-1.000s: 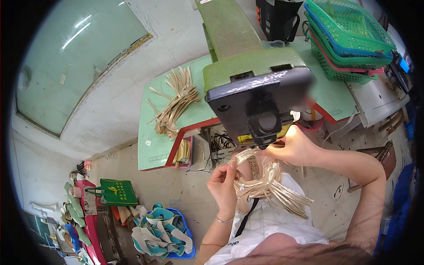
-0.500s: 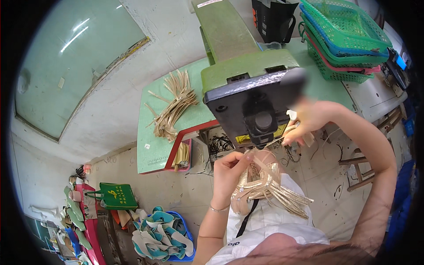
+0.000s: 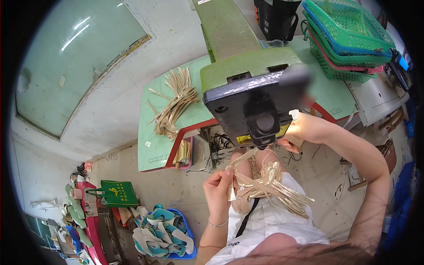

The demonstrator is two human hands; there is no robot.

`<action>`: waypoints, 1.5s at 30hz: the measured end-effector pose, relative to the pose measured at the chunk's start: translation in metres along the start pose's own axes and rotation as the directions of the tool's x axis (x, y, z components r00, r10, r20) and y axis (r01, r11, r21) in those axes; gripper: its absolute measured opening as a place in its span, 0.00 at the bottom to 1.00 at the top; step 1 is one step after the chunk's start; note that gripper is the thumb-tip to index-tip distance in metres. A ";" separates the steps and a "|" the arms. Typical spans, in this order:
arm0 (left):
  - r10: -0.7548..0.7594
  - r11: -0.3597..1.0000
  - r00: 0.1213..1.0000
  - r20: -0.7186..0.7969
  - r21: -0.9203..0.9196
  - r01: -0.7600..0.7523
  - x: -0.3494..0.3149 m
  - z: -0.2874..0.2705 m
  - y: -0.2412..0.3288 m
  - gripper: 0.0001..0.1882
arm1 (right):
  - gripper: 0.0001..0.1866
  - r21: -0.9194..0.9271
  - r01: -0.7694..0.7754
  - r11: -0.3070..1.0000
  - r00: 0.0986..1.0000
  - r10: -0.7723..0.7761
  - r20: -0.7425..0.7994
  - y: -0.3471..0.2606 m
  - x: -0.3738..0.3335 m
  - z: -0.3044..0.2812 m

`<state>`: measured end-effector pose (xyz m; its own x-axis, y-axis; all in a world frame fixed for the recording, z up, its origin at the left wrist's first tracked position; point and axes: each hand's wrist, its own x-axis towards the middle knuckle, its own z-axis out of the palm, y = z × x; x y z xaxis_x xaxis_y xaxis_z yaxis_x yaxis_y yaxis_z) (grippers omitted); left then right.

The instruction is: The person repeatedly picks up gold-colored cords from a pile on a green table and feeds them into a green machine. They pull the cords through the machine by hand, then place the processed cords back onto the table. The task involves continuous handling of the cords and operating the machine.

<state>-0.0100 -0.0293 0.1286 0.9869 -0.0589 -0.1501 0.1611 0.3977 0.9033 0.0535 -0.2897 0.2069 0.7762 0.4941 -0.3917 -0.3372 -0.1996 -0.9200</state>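
Two bare hands at work beneath a green-and-black machine head [image 3: 256,95]. Left hand [image 3: 217,187]: raised beside the lap, wrist bent slightly, thumb uppermost, fingers curled; it pinches a gold strip [image 3: 243,163] between thumb and fingers. The strip slants from this grip up to the area under the machine's black nose, a short tail hanging below the thumb. Right hand [image 3: 298,132]: at the lower right edge of the head, elbow bent well out to the side, fingers curled and pointing inward; whether it grips anything cannot be told. Markings: a yellow label [image 3: 243,139] on the head's lower edge, too small to read; dark letters on the white garment [image 3: 269,229]; yellow characters on a green bag [image 3: 118,193] on the left; faint ruler-like print near the corner of the green tabletop [image 3: 154,148]. A bundle of gold straps [image 3: 274,187] lies across the lap, just right of the left hand; a second pile of straps [image 3: 176,106] rests on the tabletop, left of the machine. Stacked plastic baskets [image 3: 349,39] and a black bag [image 3: 276,22] stand behind, to the right. Teal and white pieces [image 3: 159,232] fill a blue basket [image 3: 193,251] on the floor. Machine head blocks the view of the tabletop's middle.
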 end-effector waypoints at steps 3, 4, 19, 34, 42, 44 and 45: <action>-0.013 1.000 0.999 -0.040 -0.004 0.013 -0.003 -0.005 -0.001 0.12 | 0.15 -0.175 0.010 0.984 1.000 -0.006 0.027 -0.008 -0.006 0.007; -0.014 1.000 0.998 -0.055 -0.008 0.013 -0.004 -0.007 -0.002 0.12 | 0.15 -0.152 0.027 0.988 0.999 -0.021 0.039 -0.006 -0.005 0.009; 0.473 0.543 0.846 0.244 0.676 -0.499 0.030 0.002 -0.009 0.12 | 0.13 -0.403 0.014 0.915 0.986 -0.080 -0.149 -0.022 0.004 0.037; 0.160 0.942 0.985 0.065 0.288 -0.171 0.013 0.023 -0.016 0.09 | 0.16 -0.139 -0.068 0.988 0.997 0.064 -0.034 -0.004 -0.003 0.024; 0.079 0.957 0.980 0.181 0.260 -0.125 0.026 0.039 -0.007 0.08 | 0.14 -0.070 -0.026 0.997 0.987 0.015 -0.163 0.017 -0.022 0.014; 0.078 0.964 0.982 0.173 0.239 -0.119 0.026 0.041 -0.007 0.08 | 0.13 -0.025 -0.004 1.000 0.980 -0.001 -0.201 0.024 -0.022 0.017; 0.084 0.968 0.983 0.166 0.221 -0.120 0.024 0.041 -0.007 0.08 | 0.13 -0.002 0.008 1.000 0.976 -0.008 -0.217 0.028 -0.021 0.018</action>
<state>0.0132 -0.0712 0.1350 0.9843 -0.1766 -0.0049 0.0389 0.1898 0.9811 0.0177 -0.2902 0.1900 0.8758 0.3006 -0.3775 -0.3303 -0.1971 -0.9231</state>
